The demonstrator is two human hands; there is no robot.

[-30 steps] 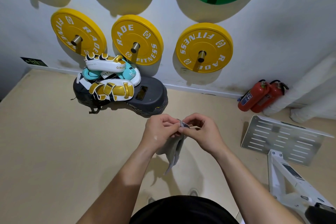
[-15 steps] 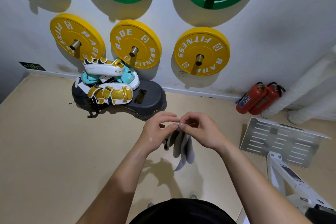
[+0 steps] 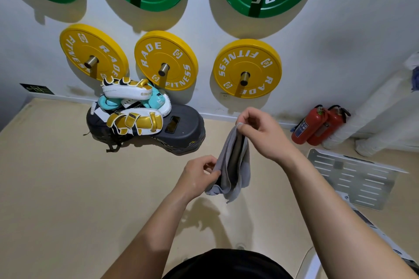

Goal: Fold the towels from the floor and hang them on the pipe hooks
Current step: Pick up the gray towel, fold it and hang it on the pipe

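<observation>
- My left hand [image 3: 197, 175] sits low, thumb and curled fingers pinching the lower left edge of the grey towel [image 3: 235, 165].
- The towel hangs in the air between my hands, off the floor. It is gathered lengthwise into a narrow strip with a dark crease down the middle and a loose corner trailing at the bottom.
- My right hand [image 3: 263, 133] is higher and farther from me, pinching the towel's top end between thumb and fingertips, with the other fingers loosely bent.
- To the left of my hands and below them the beige floor [image 3: 56, 188] lies open, smooth and matte.
- Beyond my left hand, against the wall, is a pile of boxing pads [image 3: 133, 106] in glossy white, gold and teal, resting on a dark rounded base [image 3: 183, 129].
- On the wall past both hands hang round yellow weight plates [image 3: 165, 61] on metal pegs, with green ones above.
- Right of my right hand, two red fire extinguishers [image 3: 317, 124] lean at the wall's foot, just beside the white wrapped pipes [image 3: 381, 115].
- Nearer me on that side, a slotted metal plate [image 3: 349, 176] lies flat, close to my right forearm.
</observation>
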